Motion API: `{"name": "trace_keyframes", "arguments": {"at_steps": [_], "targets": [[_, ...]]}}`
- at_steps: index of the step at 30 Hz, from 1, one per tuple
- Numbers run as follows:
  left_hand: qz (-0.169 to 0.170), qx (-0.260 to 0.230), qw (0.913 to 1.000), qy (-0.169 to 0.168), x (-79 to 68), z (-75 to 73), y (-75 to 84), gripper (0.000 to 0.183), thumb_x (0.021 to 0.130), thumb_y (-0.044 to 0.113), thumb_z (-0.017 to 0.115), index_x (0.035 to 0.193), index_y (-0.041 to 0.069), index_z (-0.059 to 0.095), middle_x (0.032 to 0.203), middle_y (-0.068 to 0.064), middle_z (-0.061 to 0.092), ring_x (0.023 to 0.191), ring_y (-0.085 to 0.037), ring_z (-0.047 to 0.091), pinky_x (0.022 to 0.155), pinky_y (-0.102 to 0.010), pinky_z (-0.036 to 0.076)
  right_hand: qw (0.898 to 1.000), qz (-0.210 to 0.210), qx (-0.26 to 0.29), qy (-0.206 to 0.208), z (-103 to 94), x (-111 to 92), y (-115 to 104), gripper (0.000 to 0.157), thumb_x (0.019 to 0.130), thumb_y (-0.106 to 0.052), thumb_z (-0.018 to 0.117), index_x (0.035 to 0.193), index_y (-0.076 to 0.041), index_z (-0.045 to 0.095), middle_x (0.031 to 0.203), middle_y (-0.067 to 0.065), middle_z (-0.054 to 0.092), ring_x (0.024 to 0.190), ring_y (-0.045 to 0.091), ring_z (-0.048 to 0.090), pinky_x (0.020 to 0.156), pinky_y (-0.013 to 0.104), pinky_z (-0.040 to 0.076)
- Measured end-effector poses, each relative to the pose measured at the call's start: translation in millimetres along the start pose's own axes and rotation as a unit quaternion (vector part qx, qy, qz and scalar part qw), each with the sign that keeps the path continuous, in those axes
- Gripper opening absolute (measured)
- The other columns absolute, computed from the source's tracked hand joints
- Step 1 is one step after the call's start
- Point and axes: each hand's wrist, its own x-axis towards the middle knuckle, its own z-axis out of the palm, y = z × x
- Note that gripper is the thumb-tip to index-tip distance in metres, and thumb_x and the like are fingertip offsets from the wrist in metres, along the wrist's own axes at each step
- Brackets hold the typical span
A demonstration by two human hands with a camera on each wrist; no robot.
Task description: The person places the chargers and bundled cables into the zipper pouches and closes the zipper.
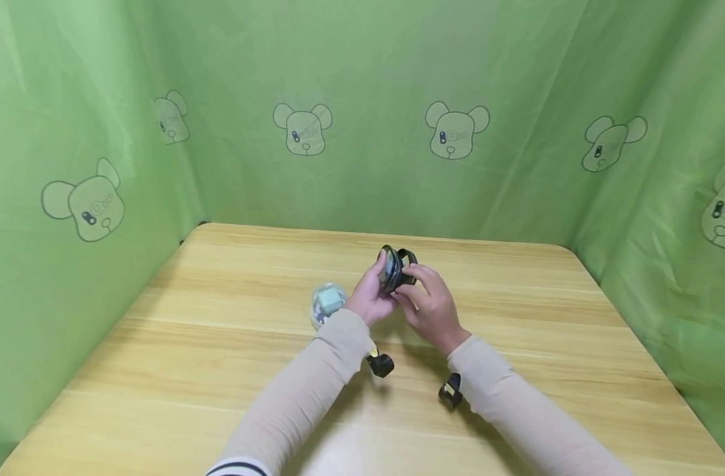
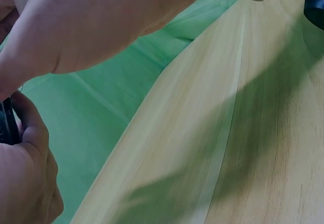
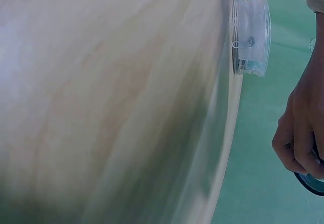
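Observation:
A black round-rimmed object [image 1: 389,270] with a shiny bluish face is held up above the table; its exact kind is unclear. My left hand [image 1: 371,297] grips it from the left, thumb along its near face. My right hand [image 1: 430,307] pinches the black strap-like part [image 1: 409,256] on its right side. In the left wrist view the right hand [image 2: 28,168] curls round a dark ridged edge [image 2: 7,125]. In the right wrist view the left hand [image 3: 301,127] holds the dark rim [image 3: 309,184], partly cut off by the frame.
Left of my left hand, a clear round container [image 1: 321,294] with a pale blue-green item inside stands on the wooden table [image 1: 231,317]. Green curtains [image 1: 374,185] with bear-head prints surround the table. Black wrist-camera mounts [image 1: 382,365] hang below both wrists.

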Motion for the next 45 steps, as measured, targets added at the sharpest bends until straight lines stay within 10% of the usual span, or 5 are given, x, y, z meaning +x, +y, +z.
{"name": "trace_keyframes", "arguments": {"at_steps": [45], "targets": [[0.053, 0.091, 0.9944, 0.014, 2.6, -0.3, -3.3, 0.058, 0.095, 0.033, 0.062, 0.137, -0.002, 0.044, 0.126, -0.018, 0.053, 0.098, -0.021, 0.058, 0.089, -0.027, 0.053, 0.999, 0.031, 0.017, 0.041, 2.8, 2.9, -0.4, 0.023, 0.098, -0.012, 0.05, 0.082, 0.004, 0.056, 0.096, 0.022, 0.061, 0.093, 0.041, 0.056, 0.088, 0.043, 0.048]]}}
